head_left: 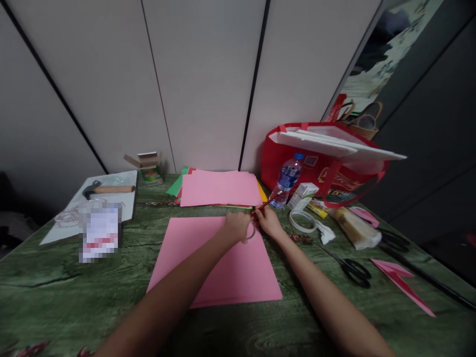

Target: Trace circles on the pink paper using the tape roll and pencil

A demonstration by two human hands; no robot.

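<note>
A large sheet of pink paper (219, 277) lies on the green wood-grain table. My left hand (237, 226) is closed over the sheet's upper right part. From under its fingers shows a thin, pale ring (252, 231); its full shape is hidden. My right hand (268, 221), at the sheet's upper right edge, pinches a slim dark-red pencil-like stick (270, 200). One end of the stick points up right, while the lower end comes close to my left fingers. Whether both hands touch the stick, I cannot tell.
Behind lies a stack of coloured paper (221, 188). To the right are a water bottle (289, 177), a tape roll (302, 221), black scissors (353, 270), folded pink paper (399, 280) and a red bag (275, 161). A hammer (113, 189) rests on a white board (128, 210) at left.
</note>
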